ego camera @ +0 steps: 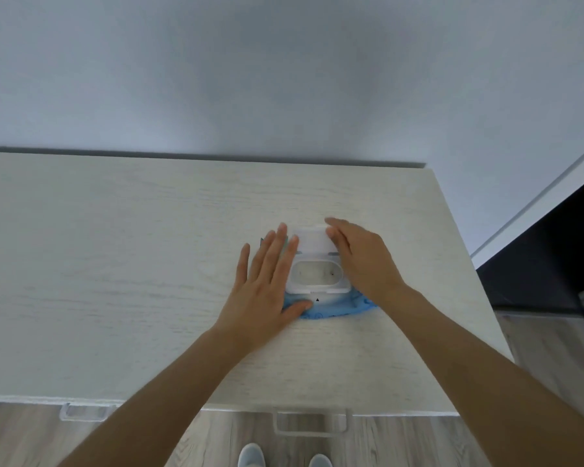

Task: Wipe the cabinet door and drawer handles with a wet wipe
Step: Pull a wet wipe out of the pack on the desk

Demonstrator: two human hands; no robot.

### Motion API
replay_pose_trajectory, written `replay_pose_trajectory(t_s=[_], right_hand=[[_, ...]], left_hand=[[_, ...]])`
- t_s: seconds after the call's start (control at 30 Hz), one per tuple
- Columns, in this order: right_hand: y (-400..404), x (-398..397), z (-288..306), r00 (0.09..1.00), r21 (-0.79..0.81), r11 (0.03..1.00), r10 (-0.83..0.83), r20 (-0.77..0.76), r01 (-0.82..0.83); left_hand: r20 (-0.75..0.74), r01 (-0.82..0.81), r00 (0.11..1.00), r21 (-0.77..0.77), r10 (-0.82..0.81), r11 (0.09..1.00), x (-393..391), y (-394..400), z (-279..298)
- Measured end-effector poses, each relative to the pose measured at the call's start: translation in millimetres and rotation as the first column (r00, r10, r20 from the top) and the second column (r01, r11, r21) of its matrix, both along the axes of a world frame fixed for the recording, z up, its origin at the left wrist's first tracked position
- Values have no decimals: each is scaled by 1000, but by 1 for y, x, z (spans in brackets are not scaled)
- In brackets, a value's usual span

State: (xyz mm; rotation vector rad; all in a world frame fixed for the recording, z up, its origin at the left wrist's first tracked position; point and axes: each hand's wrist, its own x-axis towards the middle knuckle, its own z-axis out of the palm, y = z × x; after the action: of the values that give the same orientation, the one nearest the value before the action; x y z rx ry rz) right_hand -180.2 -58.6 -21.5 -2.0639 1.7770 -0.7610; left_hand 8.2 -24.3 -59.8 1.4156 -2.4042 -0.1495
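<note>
Head view, looking down over my own arms: a blue pack of wet wipes point(331, 306) lies flat on the pale wood-grain cabinet top point(132, 264), right of the middle, with its white flip lid point(314, 240) swung open and standing back toward the wall, so the oval dispensing opening point(316, 273) shows. My left hand point(267, 284) lies flat on the left side of the pack, fingers straight and slightly spread, the thumb pressing down on the blue film at the near edge just beside the white plastic frame. My right hand point(361, 261) comes in from the right, fingers together and nearly straight, the fingertips touching the right edge of the raised lid; it holds nothing that I can see, and its palm covers the right end of the pack. At the front edge of the cabinet, below my forearms, two clear bracket-shaped handles stick out: the left handle point(87, 412) partly behind my left forearm and the right handle point(312, 422) in plain view between my arms. Below them is grey wood-look floor point(402, 443) and the toes of my two light shoes point(252, 455). A plain pale wall point(284, 79) fills the top of the view.
</note>
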Motion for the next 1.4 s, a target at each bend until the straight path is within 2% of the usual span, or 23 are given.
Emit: replay_pose_trajectory(t_s=[0.07,0.13,0.2,0.27,0.33,0.4,0.5,0.73,0.83,0.9,1.03,1.23,1.3,1.4], right_hand=[[-10,4,1,999,44,998,-34,-21,35],[-12,6,1,997,69,995,-66,-33,69],[-6,4,-1,994,44,993,-107,16,106],[10,-1,-6,992,-52,992,-116,51,119],[29,-3,-15,995,-108,990,-96,-6,94],[43,-5,-25,995,-124,989,-84,-62,75],[50,1,-30,991,-122,986,-123,-60,115],[35,20,-20,943,101,950,-307,129,296],[29,28,-14,930,196,925,-349,112,324],[27,31,-11,935,255,920,-336,117,299],[26,24,-9,956,331,928,-237,173,170],[26,9,-6,900,259,952,-252,357,164],[29,5,-6,922,231,963,-214,321,143],[36,2,-14,966,179,979,-138,220,99]], left_hand=[[70,22,997,-28,-20,999,-2,-6,6],[113,-12,994,53,5,999,-5,-13,9],[150,-65,988,163,41,985,-7,-15,6],[130,-82,990,188,58,979,-8,-14,3],[96,-69,994,186,52,980,-7,-13,0],[64,-63,997,177,52,982,-6,-13,-2],[50,-57,998,174,49,983,-7,-12,-2],[62,-43,998,174,32,984,-7,-12,-3],[83,-49,996,156,36,987,-7,-13,-1],[92,-65,994,155,51,986,-8,-14,2],[-8,-113,993,167,116,979,-13,-15,5],[-41,-105,993,83,109,991,-14,-13,-2],[-55,-100,993,64,103,993,-14,-13,-5],[-29,-79,997,-57,78,995,-11,-16,-9]])
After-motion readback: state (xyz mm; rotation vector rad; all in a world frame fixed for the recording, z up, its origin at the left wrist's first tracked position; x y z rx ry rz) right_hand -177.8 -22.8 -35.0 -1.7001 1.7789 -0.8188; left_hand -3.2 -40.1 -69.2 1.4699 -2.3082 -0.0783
